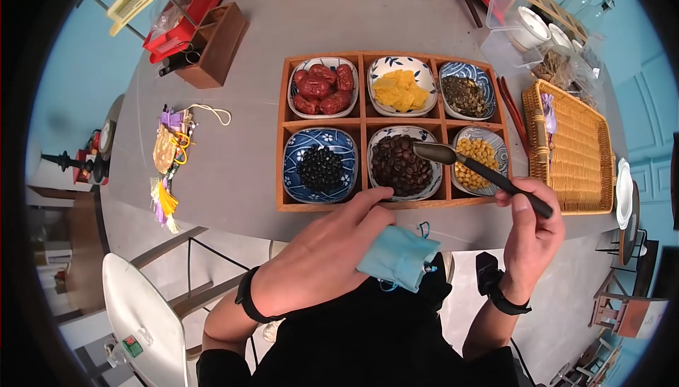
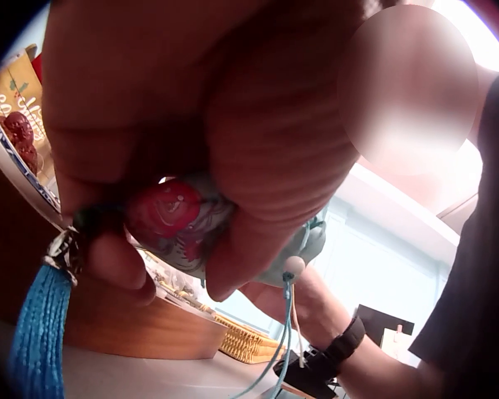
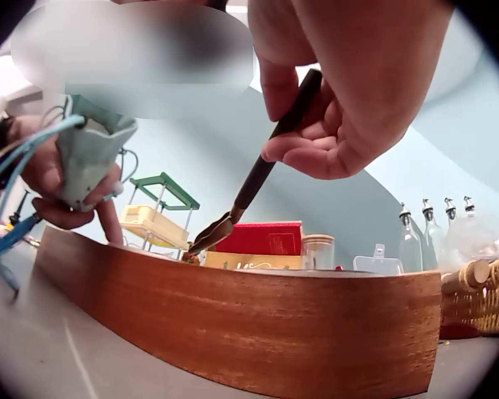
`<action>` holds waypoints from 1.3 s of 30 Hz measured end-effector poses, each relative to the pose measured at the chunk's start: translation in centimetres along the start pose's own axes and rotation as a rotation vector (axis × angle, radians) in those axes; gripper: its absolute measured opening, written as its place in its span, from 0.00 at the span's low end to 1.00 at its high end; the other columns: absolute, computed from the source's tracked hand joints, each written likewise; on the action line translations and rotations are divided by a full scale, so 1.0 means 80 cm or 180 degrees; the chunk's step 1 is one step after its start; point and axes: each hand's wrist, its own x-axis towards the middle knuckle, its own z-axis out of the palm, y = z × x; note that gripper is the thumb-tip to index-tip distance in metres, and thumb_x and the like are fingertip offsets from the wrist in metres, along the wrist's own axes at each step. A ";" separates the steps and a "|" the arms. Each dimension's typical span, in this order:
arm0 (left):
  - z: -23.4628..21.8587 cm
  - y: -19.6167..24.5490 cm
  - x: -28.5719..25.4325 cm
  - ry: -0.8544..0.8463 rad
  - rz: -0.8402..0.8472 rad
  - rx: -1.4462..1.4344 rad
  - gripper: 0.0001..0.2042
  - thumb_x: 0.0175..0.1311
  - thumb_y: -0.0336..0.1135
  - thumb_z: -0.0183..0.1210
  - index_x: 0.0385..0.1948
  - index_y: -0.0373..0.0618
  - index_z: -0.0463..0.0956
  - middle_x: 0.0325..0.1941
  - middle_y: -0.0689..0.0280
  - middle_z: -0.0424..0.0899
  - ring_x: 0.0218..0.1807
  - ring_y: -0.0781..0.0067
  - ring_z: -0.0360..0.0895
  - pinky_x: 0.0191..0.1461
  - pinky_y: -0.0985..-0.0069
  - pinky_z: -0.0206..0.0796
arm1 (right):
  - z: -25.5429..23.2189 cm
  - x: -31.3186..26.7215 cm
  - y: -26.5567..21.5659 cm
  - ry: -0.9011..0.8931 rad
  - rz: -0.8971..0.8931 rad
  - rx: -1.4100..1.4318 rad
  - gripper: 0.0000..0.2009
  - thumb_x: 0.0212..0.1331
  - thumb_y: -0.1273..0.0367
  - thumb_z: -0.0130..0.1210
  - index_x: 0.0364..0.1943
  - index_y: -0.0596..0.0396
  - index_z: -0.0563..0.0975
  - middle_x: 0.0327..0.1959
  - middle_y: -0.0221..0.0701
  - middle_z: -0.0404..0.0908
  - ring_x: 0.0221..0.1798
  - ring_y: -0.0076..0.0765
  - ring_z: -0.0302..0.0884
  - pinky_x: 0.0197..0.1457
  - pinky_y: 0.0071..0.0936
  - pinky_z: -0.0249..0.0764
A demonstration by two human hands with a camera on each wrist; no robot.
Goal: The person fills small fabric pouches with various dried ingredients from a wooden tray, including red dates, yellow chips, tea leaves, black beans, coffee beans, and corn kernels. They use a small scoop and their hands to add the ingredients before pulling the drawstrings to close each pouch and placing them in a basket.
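Note:
My left hand [image 1: 318, 256] grips a light blue drawstring pouch [image 1: 399, 257], its forefinger reaching to the front edge of the wooden divided tray [image 1: 322, 208]. In the left wrist view the pouch shows a red-and-grey print [image 2: 168, 209], and a blue tassel [image 2: 43, 324] hangs beside the fingers. My right hand [image 1: 535, 235] pinches the black handle of a small scoop [image 1: 436, 152]. The scoop's bowl overlaps the edge of a patterned bowl of dark brown beans [image 1: 401, 166]. Yellow kernels [image 1: 475, 162] lie in the bowl under the handle.
Bowls of red dates [image 1: 322, 88], yellow pieces [image 1: 401, 91], dried leaves [image 1: 465, 95] and black beans [image 1: 320, 169] fill other compartments. A wicker basket [image 1: 576, 153] stands at the right. Tasselled sachets [image 1: 170, 153] lie at the left, near a wooden box [image 1: 219, 47].

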 end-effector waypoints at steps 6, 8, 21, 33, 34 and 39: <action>0.003 -0.003 0.001 0.0024 0.0115 0.0084 0.24 0.45 0.23 0.65 0.46 0.45 0.67 0.68 0.55 0.62 0.55 0.45 0.74 0.52 0.60 0.69 | 0.017 0.005 -0.009 -0.0285 0.0054 0.0037 0.09 0.61 0.81 0.54 0.44 0.66 0.76 0.39 0.38 0.80 0.40 0.29 0.80 0.45 0.23 0.75; 0.002 -0.001 0.001 -0.0011 0.0079 0.0082 0.24 0.45 0.23 0.65 0.46 0.44 0.67 0.69 0.54 0.61 0.55 0.45 0.74 0.52 0.59 0.70 | 0.026 0.008 -0.009 -0.0395 -0.0137 -0.0195 0.09 0.58 0.81 0.56 0.43 0.65 0.77 0.36 0.37 0.80 0.38 0.29 0.79 0.44 0.22 0.74; -0.001 0.005 0.015 0.0088 0.0001 0.0496 0.22 0.46 0.26 0.65 0.44 0.41 0.65 0.69 0.43 0.58 0.44 0.37 0.77 0.46 0.57 0.72 | 0.042 0.009 -0.009 -0.0361 -0.0089 -0.0708 0.07 0.56 0.80 0.59 0.40 0.64 0.79 0.33 0.33 0.81 0.36 0.24 0.78 0.42 0.19 0.72; -0.008 0.013 0.031 -0.0048 0.0056 0.0758 0.20 0.46 0.25 0.63 0.40 0.32 0.64 0.60 0.29 0.62 0.37 0.45 0.80 0.41 0.62 0.74 | 0.044 0.010 -0.002 -0.0012 0.0782 0.0064 0.08 0.63 0.76 0.55 0.44 0.66 0.77 0.33 0.36 0.83 0.35 0.23 0.80 0.41 0.19 0.75; -0.008 0.013 0.031 -0.0050 0.0057 0.0758 0.20 0.46 0.25 0.63 0.40 0.32 0.64 0.60 0.29 0.62 0.37 0.45 0.80 0.41 0.62 0.74 | 0.043 0.010 0.000 0.0053 0.0816 0.0068 0.08 0.64 0.76 0.55 0.44 0.66 0.77 0.32 0.36 0.83 0.34 0.24 0.80 0.40 0.19 0.76; -0.004 0.010 0.029 0.0013 -0.0041 0.0605 0.22 0.46 0.28 0.66 0.41 0.39 0.65 0.67 0.43 0.61 0.38 0.41 0.80 0.39 0.58 0.73 | 0.041 0.007 0.011 0.0181 0.0862 0.0136 0.08 0.65 0.74 0.54 0.43 0.66 0.77 0.31 0.37 0.83 0.32 0.25 0.79 0.39 0.20 0.75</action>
